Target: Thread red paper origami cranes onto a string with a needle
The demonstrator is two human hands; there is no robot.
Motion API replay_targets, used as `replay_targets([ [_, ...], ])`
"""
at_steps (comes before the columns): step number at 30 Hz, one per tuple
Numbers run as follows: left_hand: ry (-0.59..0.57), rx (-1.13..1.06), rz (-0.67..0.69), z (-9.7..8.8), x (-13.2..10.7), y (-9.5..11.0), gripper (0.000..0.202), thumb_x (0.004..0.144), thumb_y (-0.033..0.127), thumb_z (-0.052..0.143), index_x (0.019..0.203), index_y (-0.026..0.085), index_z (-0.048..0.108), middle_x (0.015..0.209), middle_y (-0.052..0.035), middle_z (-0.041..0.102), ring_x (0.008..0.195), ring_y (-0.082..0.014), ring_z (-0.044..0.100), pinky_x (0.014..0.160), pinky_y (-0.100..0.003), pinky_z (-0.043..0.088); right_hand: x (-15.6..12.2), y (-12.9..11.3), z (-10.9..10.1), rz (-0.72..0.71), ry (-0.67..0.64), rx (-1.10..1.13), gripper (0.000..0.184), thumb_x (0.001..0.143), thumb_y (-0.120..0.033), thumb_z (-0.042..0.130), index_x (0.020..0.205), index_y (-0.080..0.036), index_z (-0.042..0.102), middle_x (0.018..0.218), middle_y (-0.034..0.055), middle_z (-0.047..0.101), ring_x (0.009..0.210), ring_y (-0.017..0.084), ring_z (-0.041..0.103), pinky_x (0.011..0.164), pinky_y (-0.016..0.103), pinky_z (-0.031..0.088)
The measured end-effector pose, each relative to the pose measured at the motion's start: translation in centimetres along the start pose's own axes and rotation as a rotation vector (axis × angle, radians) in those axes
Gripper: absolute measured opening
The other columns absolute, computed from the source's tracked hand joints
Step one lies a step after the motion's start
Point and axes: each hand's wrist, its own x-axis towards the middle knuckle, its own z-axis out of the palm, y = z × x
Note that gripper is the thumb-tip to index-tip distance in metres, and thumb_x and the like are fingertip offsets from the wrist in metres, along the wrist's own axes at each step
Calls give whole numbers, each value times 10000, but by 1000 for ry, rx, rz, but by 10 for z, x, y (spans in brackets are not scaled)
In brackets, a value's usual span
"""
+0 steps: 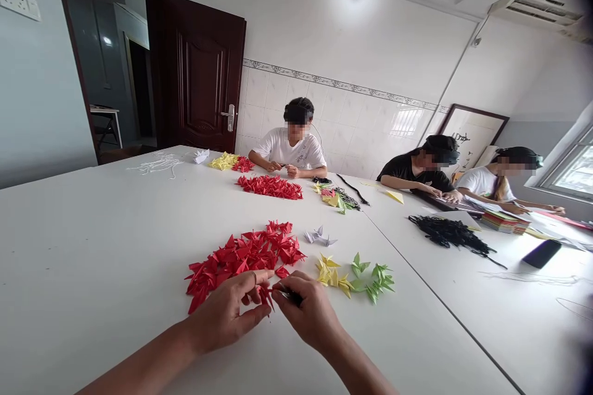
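Observation:
My left hand (pixel 229 311) and my right hand (pixel 308 311) meet low in the middle of the view, over a white table (pixel 92 259). Both pinch a small red folded paper crane (pixel 266 296) between their fingertips. My right hand also grips something thin and dark that I cannot make out. Just beyond my fingers lies a heap of several red paper cranes (pixel 245 256). To its right lie yellow cranes (pixel 331 273), green cranes (pixel 373 278) and a few grey ones (pixel 319 237).
Three other people sit along the far side, folding paper. Near them lie another red crane pile (pixel 271 186), yellow cranes (pixel 223 161), black cords (pixel 447 233), stacked coloured paper (pixel 503 221) and a dark phone (pixel 542 253). A dark door (pixel 201 80) stands open at left.

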Motion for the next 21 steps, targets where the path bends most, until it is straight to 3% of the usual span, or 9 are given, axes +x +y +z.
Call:
replay_targets([
  [8,-18,42,56,-1,0,3,444,799,344,519,1234,284,454,1184,-29,554,1059,-196,521,849,-273,477,-1,-3,-2,5,-1,22,92,750,-166,568,724,-172,657,665,6,552,580,101,483,525,193,365],
  [15,-36,100,151,0,-1,4,468,822,218,460,1279,300,398,1228,-29,513,1096,-178,496,897,-279,453,0,-5,-3,-29,1,31,106,737,-133,562,673,-168,638,637,-5,517,558,92,452,514,186,351],
  [21,-12,127,160,1,-2,5,480,828,250,462,1299,285,372,1268,-52,485,1118,-210,485,860,-299,479,0,-4,-3,-15,8,12,101,748,-157,560,695,-167,646,643,-3,522,554,92,446,510,190,348],
])
